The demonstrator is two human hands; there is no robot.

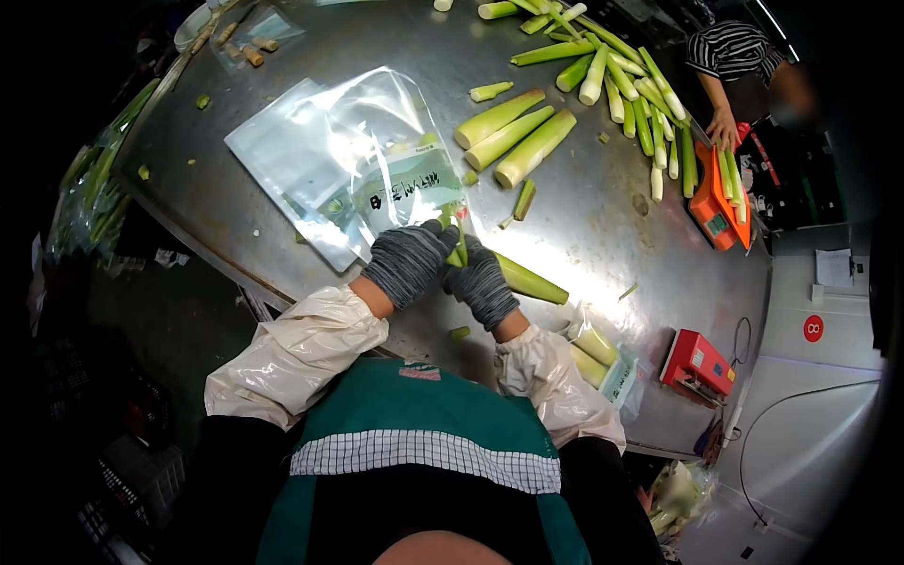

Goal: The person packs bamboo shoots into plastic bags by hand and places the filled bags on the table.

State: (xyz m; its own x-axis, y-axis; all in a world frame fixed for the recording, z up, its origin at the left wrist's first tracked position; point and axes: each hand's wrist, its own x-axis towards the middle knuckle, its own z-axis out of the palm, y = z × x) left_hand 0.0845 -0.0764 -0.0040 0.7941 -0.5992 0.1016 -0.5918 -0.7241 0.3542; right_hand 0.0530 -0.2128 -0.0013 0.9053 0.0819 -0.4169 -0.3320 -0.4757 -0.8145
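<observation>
My left hand (407, 265), in a grey striped knit glove, is closed with its fingertips at a short green piece of water bamboo stalk (459, 250). Close against it, my right hand (482, 285), in a matching glove, is closed on the same piece; the fingers partly hide it. A thicker water bamboo stem (532, 281) extends right from behind my right hand; whether that hand touches it cannot be seen. Just beyond my hands lie clear printed plastic bags (325, 155). Three pale green stems (513, 141) rest side by side past them.
A pile of stems (612, 80) covers the far right of the metal table (377, 38). There a co-worker's hand (723, 130) is at an orange scale (716, 212). Bagged stems (591, 348) and a red sealing device (697, 365) sit near right. Trimmings lie scattered.
</observation>
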